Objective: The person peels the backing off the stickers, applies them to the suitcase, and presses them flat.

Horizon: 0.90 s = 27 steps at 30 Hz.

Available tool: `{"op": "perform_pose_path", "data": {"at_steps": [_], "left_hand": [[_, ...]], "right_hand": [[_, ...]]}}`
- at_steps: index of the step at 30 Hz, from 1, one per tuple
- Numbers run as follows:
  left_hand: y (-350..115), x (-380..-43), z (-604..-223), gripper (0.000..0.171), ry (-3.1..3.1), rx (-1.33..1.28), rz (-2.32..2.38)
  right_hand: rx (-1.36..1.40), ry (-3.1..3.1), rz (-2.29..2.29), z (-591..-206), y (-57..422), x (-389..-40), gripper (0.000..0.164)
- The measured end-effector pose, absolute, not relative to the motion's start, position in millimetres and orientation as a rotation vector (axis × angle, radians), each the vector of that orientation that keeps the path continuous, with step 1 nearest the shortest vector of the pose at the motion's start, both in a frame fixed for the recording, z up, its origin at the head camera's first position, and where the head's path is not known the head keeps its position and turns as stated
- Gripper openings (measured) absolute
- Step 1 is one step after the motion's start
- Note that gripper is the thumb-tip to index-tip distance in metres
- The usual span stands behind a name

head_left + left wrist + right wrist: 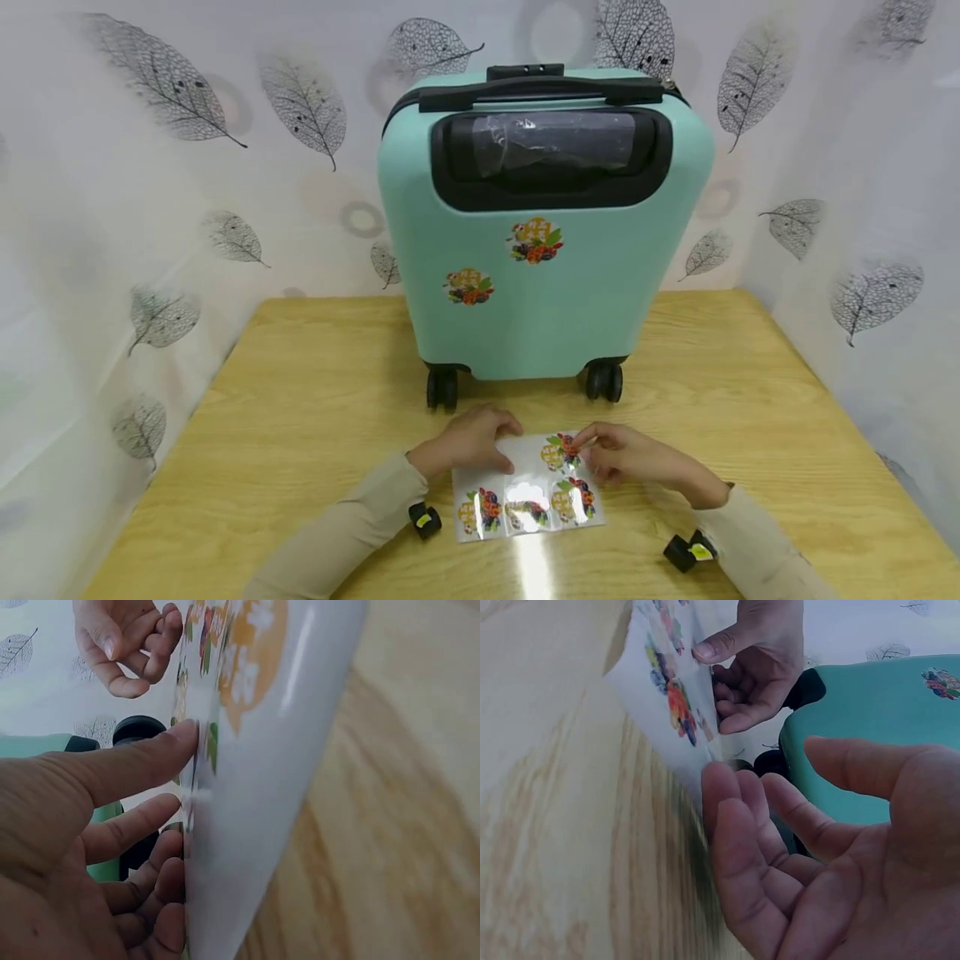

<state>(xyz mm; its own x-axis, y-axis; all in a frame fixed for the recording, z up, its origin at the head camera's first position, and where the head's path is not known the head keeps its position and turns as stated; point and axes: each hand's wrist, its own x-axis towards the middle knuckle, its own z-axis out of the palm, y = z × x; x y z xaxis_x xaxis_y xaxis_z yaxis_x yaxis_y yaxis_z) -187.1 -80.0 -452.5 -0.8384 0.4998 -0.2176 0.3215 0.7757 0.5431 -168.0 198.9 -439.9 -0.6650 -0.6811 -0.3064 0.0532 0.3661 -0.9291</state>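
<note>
A white sticker sheet (527,482) lies on the table, bearing one round fruit sticker (561,451) at its upper right and three along the near row. My left hand (471,437) rests on its far left part, thumb (161,757) and fingertips touching the surface. At the right edge is my right hand (637,460), its index finger reaching beside the upper-right sticker. In the right wrist view the right thumb (870,769) stands apart from the fingers, with nothing pinched between them. Two matching stickers (534,241) are on the mint-green suitcase (532,325).
The suitcase stands upright on black wheels (604,381) just beyond the sheet, its black handle (540,90) on top. Leaf-patterned covering (300,208) surrounds the wooden table (322,375) behind and at both sides.
</note>
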Motion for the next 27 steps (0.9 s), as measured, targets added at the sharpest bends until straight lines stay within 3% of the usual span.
{"op": "perform_pose_path", "data": {"at_steps": [12, 27], "left_hand": [[-79.7, -183.7, -449.7, 0.044, 2.618, 0.559, 0.7], [-79.2, -182.3, -452.1, 0.039, 2.682, 0.671, 0.655]], "right_hand": [[-0.465, 1.808, -1.373, -446.2, 195.2, -163.4, 0.038], [-0.48, 1.827, -1.361, -450.2, 193.9, -166.2, 0.034]]}}
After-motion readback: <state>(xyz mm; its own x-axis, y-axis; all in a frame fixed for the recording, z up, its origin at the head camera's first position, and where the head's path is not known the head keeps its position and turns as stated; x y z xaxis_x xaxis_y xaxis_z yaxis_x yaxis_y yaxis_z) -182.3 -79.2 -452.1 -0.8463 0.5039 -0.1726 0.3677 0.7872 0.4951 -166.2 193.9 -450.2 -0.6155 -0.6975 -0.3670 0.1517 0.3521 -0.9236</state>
